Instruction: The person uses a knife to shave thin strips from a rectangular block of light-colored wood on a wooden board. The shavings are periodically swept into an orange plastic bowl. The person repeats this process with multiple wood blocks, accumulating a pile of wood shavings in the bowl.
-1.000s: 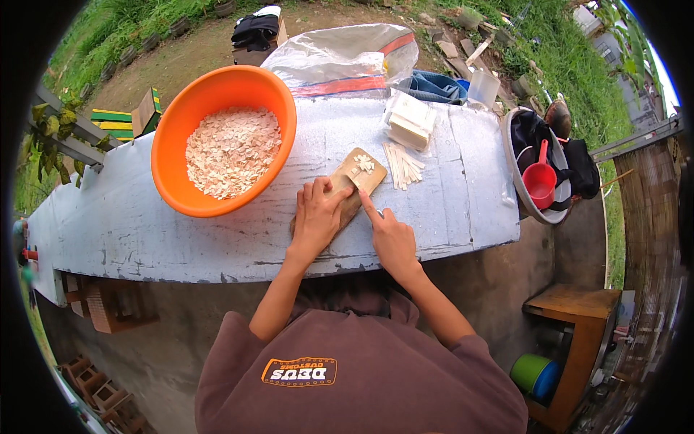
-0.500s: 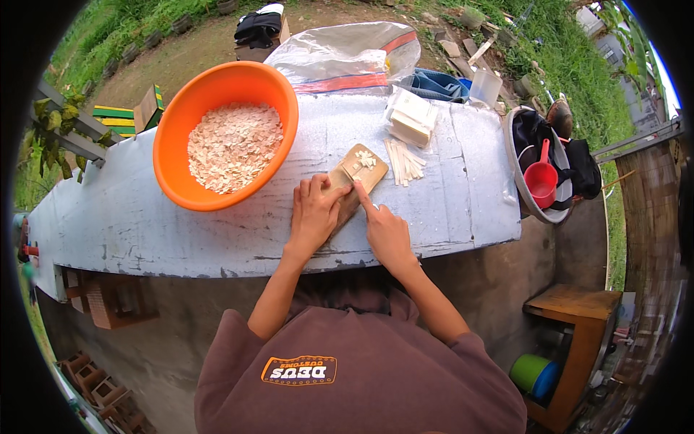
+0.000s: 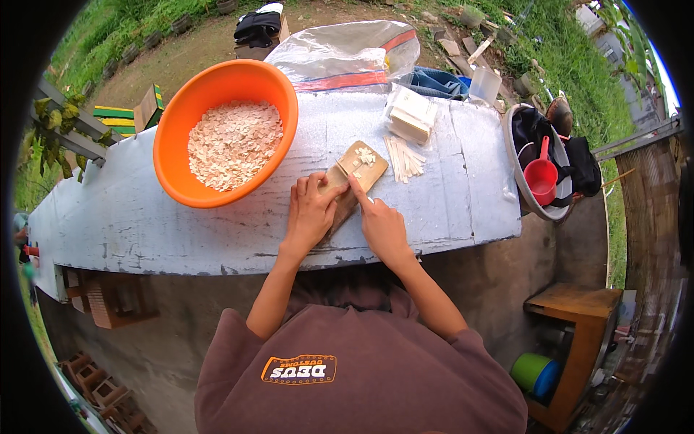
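Several pale strips (image 3: 404, 160), likely light and brittle, best pinched by an end, lie beside the wooden board (image 3: 372, 172); left hand (image 3: 310, 214) bunches its fingers there, right hand (image 3: 384, 228) points, either's hold unclear.

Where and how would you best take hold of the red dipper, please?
I'd probably grip the red dipper by its handle, coming from above: the handle looks slim and uncovered, and sticks out beyond the wide, round cup.

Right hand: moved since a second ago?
Yes, slightly: the right hand has shifted left, farther from the loose pale strips, which lie in the same spot on the table.
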Action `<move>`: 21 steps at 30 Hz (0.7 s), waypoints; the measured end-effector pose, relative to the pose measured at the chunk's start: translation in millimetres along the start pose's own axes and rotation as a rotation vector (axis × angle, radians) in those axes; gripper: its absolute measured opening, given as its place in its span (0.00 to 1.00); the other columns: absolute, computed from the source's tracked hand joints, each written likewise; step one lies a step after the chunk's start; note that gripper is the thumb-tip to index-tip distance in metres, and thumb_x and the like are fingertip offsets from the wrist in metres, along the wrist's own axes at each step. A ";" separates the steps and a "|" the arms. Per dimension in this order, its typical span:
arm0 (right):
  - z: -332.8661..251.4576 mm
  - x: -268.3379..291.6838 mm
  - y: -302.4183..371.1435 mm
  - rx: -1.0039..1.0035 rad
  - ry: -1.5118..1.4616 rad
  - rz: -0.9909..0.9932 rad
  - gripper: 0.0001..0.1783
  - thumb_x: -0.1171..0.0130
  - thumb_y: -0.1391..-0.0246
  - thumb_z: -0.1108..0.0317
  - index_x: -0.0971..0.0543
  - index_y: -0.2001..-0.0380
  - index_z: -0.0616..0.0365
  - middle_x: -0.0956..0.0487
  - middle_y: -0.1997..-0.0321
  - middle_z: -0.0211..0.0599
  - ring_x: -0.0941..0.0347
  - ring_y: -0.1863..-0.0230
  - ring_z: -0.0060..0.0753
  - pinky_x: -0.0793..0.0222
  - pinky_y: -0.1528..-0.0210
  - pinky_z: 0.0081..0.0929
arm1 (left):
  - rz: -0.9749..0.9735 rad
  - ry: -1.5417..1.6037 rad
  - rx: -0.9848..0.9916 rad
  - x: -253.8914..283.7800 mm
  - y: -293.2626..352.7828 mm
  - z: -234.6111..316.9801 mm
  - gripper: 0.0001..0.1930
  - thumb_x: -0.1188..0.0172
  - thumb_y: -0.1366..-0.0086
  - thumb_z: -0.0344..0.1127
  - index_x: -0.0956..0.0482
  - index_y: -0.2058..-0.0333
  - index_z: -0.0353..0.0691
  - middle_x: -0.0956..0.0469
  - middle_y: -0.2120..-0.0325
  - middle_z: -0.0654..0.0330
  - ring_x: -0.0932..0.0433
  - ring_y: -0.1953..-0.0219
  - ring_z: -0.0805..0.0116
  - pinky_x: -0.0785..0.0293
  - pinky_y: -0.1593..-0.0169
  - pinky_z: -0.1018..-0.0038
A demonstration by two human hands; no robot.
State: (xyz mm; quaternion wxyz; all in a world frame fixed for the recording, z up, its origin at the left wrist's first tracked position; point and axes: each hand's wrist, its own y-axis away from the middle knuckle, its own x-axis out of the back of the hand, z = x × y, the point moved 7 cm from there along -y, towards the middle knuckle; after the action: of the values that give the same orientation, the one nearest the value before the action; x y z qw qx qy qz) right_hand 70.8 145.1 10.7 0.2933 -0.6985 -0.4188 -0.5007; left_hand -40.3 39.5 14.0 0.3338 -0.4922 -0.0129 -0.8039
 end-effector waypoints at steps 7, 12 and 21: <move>-2.1 8.4 13.0 -0.011 0.023 -0.061 0.50 0.46 0.41 0.77 0.46 0.21 0.24 0.20 0.73 0.48 0.18 0.74 0.56 0.22 0.71 0.51 | 0.004 -0.020 0.003 -3.6 3.3 -7.1 0.18 0.37 0.37 0.31 0.13 0.49 0.55 0.30 0.49 0.61 0.33 0.44 0.58 0.36 0.38 0.60; -1.2 -6.3 10.7 -0.023 -0.019 -0.048 0.49 0.46 0.41 0.77 0.45 0.21 0.24 0.20 0.72 0.48 0.18 0.74 0.56 0.22 0.70 0.51 | -0.011 0.020 0.010 2.0 2.4 -2.8 0.16 0.39 0.36 0.29 0.14 0.50 0.52 0.30 0.47 0.58 0.34 0.42 0.55 0.36 0.37 0.57; -8.7 2.5 11.3 -0.009 0.011 -0.108 0.49 0.46 0.41 0.76 0.45 0.21 0.26 0.20 0.73 0.49 0.19 0.74 0.57 0.22 0.69 0.52 | 0.022 -0.004 0.021 1.7 9.6 -10.1 0.15 0.36 0.37 0.32 0.13 0.52 0.55 0.29 0.48 0.61 0.32 0.43 0.58 0.35 0.38 0.60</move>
State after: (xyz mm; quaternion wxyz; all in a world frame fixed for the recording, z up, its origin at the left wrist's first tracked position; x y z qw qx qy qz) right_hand 77.2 133.2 15.9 0.2650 -0.6732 -0.4523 -0.5215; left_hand -43.4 27.7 7.1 0.3476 -0.4902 -0.0166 -0.7991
